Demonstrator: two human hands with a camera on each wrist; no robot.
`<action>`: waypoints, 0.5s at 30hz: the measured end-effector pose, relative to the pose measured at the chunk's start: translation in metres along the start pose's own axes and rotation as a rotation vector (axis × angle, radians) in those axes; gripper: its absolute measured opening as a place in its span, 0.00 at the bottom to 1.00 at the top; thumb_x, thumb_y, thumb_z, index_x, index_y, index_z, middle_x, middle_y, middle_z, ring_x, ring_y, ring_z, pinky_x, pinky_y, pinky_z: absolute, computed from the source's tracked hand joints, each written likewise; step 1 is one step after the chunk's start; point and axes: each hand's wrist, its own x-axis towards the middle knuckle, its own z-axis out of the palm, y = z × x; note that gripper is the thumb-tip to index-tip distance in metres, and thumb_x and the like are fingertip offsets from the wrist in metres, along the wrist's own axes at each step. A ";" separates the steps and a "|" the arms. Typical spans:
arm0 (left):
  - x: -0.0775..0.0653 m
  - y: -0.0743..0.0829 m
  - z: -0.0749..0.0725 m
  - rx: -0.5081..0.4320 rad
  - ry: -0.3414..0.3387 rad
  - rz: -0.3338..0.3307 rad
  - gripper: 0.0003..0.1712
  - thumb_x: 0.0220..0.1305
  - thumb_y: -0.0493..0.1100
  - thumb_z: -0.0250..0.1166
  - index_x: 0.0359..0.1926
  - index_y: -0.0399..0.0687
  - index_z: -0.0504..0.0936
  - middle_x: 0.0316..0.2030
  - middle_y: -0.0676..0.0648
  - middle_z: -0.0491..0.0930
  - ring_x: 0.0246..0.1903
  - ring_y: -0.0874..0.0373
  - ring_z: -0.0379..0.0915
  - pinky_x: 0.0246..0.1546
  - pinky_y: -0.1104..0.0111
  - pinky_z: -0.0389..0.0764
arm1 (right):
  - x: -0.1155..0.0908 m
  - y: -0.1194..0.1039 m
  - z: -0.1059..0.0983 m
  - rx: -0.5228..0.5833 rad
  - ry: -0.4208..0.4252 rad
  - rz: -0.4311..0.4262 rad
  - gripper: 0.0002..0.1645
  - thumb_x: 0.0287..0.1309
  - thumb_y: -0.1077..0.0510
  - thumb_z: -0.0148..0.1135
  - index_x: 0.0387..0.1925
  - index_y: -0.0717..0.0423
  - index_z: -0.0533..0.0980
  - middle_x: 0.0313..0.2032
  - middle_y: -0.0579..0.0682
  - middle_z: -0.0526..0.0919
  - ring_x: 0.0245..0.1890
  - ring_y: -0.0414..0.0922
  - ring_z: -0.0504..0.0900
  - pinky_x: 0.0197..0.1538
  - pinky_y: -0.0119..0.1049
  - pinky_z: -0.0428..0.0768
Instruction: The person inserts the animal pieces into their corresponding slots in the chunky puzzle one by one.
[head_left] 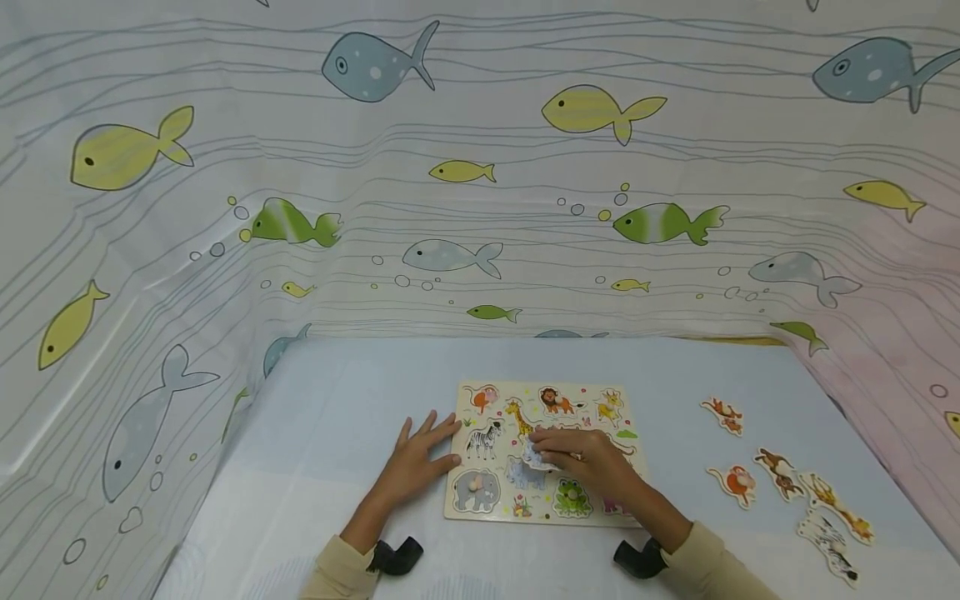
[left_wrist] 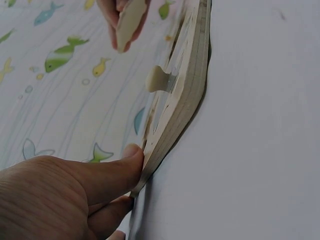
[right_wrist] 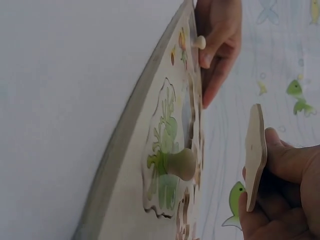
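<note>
A wooden peg puzzle board (head_left: 495,514) with animal pictures lies on the table. My left hand (head_left: 411,467) rests at its left edge, fingers spread; in the left wrist view the thumb (left_wrist: 120,170) presses the board's rim. Over the middle of the board, my right hand (head_left: 588,458) pinches a pale blue-grey puzzle piece (head_left: 534,455) between thumb and fingers. That piece (right_wrist: 255,155) stands tilted away from the board in the right wrist view, its knob hidden by the hand. Just below it is a blue-grey hippo picture (head_left: 525,475).
An elephant piece (head_left: 476,492) and a frog piece (head_left: 572,498) with knobs sit in the board. Loose on the right lie a zebra piece (head_left: 827,542), a giraffe piece (head_left: 836,504), a red monkey piece (head_left: 738,483) and other brown animal pieces. A fish-patterned curtain (head_left: 525,250) surrounds the table.
</note>
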 end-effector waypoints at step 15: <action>0.001 -0.002 0.001 0.010 -0.001 -0.003 0.35 0.60 0.48 0.72 0.68 0.52 0.75 0.71 0.51 0.69 0.77 0.45 0.50 0.79 0.46 0.30 | 0.004 -0.001 0.019 -0.075 -0.004 0.002 0.13 0.59 0.61 0.68 0.46 0.52 0.87 0.52 0.49 0.88 0.52 0.46 0.87 0.50 0.34 0.88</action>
